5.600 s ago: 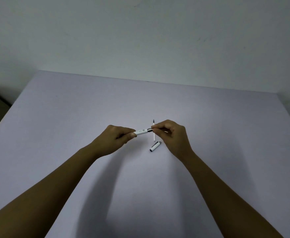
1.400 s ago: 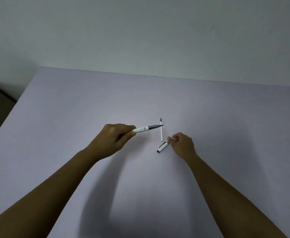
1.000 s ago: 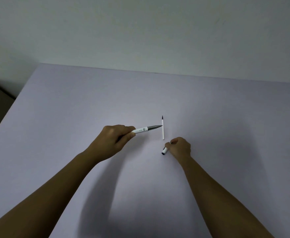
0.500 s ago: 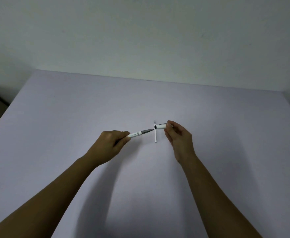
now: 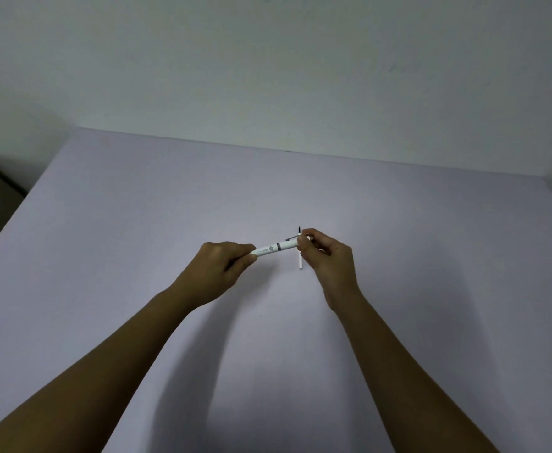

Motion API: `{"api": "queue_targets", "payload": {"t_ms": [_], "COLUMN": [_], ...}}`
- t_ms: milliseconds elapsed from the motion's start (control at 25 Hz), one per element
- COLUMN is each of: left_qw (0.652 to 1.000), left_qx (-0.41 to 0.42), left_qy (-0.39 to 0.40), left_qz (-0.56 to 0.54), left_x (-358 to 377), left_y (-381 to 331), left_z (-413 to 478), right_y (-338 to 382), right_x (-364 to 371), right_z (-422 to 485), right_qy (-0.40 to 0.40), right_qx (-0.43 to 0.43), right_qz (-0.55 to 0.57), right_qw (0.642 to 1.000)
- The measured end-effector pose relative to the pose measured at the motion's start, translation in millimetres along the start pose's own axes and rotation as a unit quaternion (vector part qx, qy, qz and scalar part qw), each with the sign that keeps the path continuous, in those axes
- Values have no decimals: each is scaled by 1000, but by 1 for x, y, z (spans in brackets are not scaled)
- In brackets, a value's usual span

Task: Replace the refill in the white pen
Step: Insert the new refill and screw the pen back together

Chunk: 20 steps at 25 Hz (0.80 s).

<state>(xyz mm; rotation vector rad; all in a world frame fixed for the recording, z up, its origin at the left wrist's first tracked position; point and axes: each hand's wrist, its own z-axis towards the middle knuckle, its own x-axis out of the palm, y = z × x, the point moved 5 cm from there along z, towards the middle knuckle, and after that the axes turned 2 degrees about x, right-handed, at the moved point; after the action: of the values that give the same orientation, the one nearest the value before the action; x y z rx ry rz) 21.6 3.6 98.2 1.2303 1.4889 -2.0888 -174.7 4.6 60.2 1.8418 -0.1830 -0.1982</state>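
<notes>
My left hand [image 5: 223, 269] grips the back end of the white pen [image 5: 272, 249], which points right and a little up over the table. My right hand [image 5: 327, 256] pinches the pen's white cap [image 5: 289, 244], now seated over the pen's front end, its clip on top. A thin white refill [image 5: 300, 261] with a black tip lies on the lilac table [image 5: 300, 322] just behind and below the cap, partly hidden by my right fingers.
A pale wall rises behind the table's far edge [image 5: 287, 151]. The table's left edge [image 5: 23, 204] drops to a dark floor area. My forearms cast shadows on the near half of the surface.
My right hand picked the cap off the table, carried it up to the pen tip and pushed it on. The grey tip is now covered. The left hand held the pen steady.
</notes>
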Motion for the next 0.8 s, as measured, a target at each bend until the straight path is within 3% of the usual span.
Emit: {"api": "queue_targets", "payload": {"t_ms": [280,440,520,640,800], "left_qw": [996,995,989,970,959], "left_qx": [13,-48,-135,-242,-282], "left_qy": [32,31,29,14,-37], "left_qz": [77,80,56,27,19], "left_x": [17,48,69,104,132], "left_y": [5,17,33,53,60], "left_z": [2,14,21,34,51], "right_y": [-5,-30,-54,-102,-136], "right_x": [2,0,-6,-14,-18], "right_z": [11,38,46,47,44], "right_qy": [22,12,-16,-14,-22], "right_qx": [-5,7,-6,-11,-48], "right_qz": [-37,-137,-260,-438,-555], "right_qw": [999,991,966,899,830]}}
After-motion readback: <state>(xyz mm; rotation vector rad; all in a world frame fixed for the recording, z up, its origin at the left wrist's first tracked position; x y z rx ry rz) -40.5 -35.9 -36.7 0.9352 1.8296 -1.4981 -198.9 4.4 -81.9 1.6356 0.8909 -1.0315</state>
